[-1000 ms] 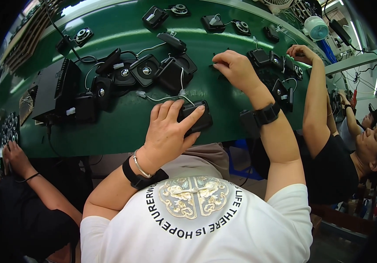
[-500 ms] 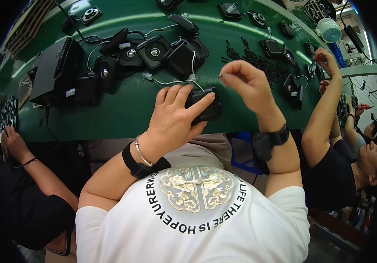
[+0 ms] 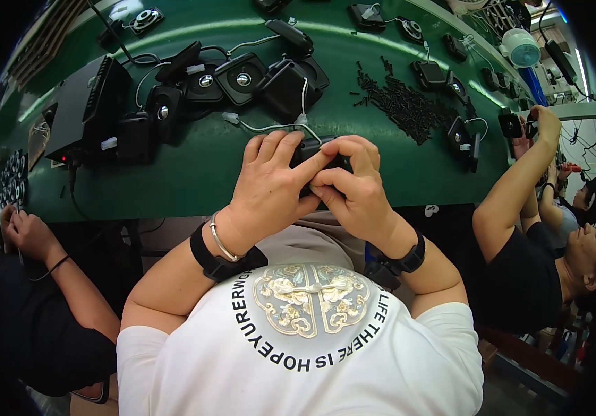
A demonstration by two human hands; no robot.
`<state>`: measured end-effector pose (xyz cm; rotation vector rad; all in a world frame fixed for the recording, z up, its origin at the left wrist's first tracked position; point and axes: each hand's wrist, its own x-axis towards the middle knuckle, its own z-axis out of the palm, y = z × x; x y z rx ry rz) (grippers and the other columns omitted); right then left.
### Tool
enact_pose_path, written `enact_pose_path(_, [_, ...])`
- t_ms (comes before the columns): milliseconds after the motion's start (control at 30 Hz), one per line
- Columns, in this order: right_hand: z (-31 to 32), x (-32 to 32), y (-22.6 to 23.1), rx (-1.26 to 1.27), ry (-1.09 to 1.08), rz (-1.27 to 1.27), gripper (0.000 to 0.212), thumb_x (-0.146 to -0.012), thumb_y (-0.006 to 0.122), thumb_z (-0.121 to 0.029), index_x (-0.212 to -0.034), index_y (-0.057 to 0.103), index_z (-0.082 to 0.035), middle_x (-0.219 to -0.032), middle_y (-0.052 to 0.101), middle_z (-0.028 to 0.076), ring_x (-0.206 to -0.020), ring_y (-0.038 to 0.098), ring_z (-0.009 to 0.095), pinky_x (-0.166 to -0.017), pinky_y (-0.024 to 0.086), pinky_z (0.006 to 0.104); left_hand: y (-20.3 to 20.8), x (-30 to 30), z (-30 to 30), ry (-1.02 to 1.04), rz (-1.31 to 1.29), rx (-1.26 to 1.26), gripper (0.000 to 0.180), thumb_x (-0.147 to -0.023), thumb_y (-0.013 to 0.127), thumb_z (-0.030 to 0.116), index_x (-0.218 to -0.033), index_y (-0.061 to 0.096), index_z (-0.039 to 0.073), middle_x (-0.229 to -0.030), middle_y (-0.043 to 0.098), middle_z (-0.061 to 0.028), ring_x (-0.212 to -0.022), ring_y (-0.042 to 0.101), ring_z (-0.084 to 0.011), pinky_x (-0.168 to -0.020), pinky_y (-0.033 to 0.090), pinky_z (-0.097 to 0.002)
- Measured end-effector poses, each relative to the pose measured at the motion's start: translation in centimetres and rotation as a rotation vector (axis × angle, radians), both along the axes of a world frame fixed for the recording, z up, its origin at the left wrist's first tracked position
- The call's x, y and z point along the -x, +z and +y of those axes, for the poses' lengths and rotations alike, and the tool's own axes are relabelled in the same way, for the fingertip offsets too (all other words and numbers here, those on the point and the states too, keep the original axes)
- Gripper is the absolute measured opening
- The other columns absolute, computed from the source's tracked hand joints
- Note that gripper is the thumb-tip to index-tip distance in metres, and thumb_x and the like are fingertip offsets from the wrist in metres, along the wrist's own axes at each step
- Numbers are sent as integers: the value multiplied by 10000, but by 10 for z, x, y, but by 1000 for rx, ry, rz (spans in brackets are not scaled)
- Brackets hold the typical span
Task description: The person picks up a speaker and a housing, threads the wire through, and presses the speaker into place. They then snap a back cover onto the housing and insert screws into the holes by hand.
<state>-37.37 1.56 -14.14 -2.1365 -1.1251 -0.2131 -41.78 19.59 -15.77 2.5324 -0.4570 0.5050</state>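
Note:
At the table's near edge, my left hand [image 3: 267, 184] lies over a small black speaker box [image 3: 304, 153] and grips it. Fingers cover most of the box, and a grey cable [image 3: 260, 129] with a white plug [image 3: 230, 118] trails from its far side. My right hand [image 3: 359, 184] is closed in against the same box, thumb and fingertips bent together on its right part, close to my left index finger. Whatever sits in that pinch is hidden. Beyond, to the right, lies a heap of black screws [image 3: 409, 107].
Several black speakers [image 3: 244, 78] with cables crowd the table behind my hands. A black powered box [image 3: 90, 107] stands at left, its small red light lit. More speaker parts [image 3: 459, 135] lie at right. Co-workers' arms [image 3: 513, 184] work on both sides of the green table [image 3: 194, 163].
My right hand has come left and down from beside the screws, carrying a small dark thing in its pinch, onto the speaker box. My left hand stays on the box. The powered box's red light now shows.

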Motion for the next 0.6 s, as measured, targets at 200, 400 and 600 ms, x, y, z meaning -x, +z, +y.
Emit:
enact_pose_path(200, [1, 0, -1, -36, -58, 24, 158, -689, 765, -44, -791, 650, -81, -1186, 553, 103, -1159, 478, 333, -975, 372, 428, 4, -1, 1, -42, 26, -5, 623, -655, 776, 219, -1259, 627, 212, -1178, 556, -141, -1126, 497, -323, -972, 362, -452])
enact_pose_path(400, [-14, -16, 14, -28, -19, 96, 245, -668, 805, -114, -862, 654, -102, -1194, 562, 98, -1180, 469, 323, -1004, 358, 425, 8, -10, 1, -104, 43, 19, 630, -617, 812, 212, -1226, 652, 182, -1133, 585, -161, -1056, 538, -340, -918, 436, -447])
enact_pose_path(600, [-43, -156, 81, 60, -223, -81, 378, -695, 788, -213, -1012, 643, -65, -1192, 608, 133, -1142, 543, 313, -988, 428, 399, 24, -6, 10, -151, 59, 110, 635, -595, 830, 172, -1210, 673, 141, -1115, 597, -162, -995, 567, -337, -863, 492, -420])
